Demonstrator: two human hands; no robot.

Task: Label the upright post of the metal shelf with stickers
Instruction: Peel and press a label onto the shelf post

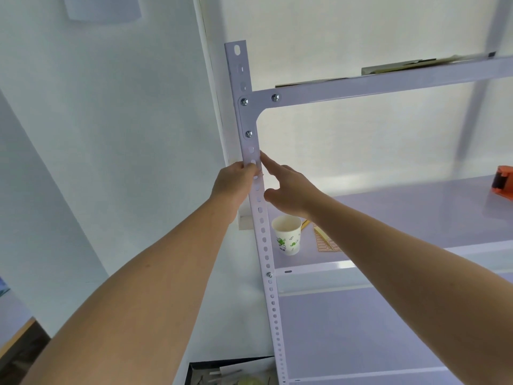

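The white perforated upright post of the metal shelf runs from the top centre down to the bottom. My left hand comes in from the left, and its fingertips press on the post's front face just below the corner bracket. My right hand reaches from the right with straight fingers; the fingertips touch the post's right edge at the same height. A sticker is too small to make out under the fingers. A sheet of orange stickers lies on the middle shelf.
A paper cup with green print stands on the middle shelf beside the post. An orange tape dispenser sits at the far right. Flat cardboard lies on the top shelf. A dark box with clutter is below, a wall to the left.
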